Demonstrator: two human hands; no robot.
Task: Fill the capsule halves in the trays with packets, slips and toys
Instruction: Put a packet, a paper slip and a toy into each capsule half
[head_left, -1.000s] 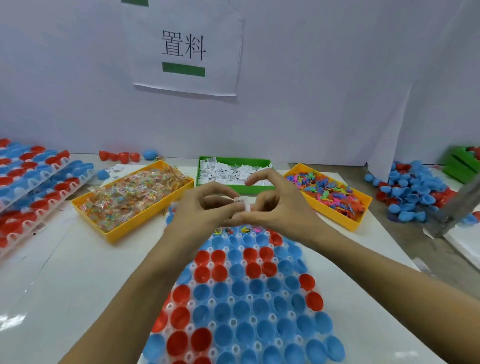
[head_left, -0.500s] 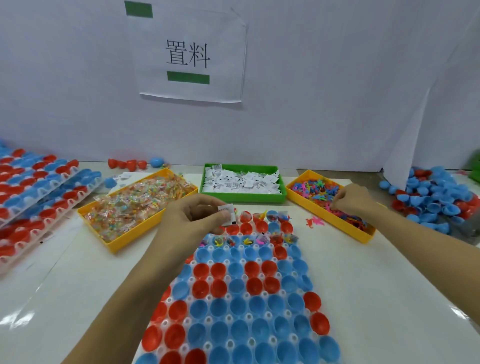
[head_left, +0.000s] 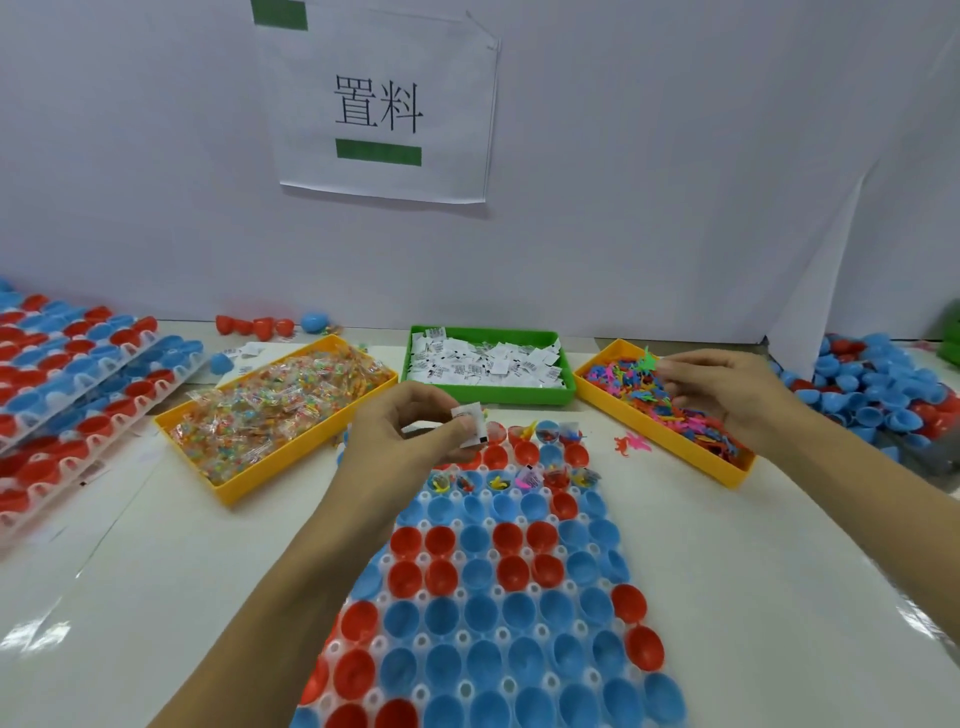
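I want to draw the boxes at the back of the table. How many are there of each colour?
Yellow bins: 2, the yellow packet bin and the yellow toy bin
Green bins: 1, the green slip bin
Total: 3

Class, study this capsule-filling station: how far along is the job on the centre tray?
Done: only the far rows of the centre tray hold toys and packets. In hand: the left hand pinches a white slip; the right hand reaches into the toy bin. Left: the many near capsule halves look empty.
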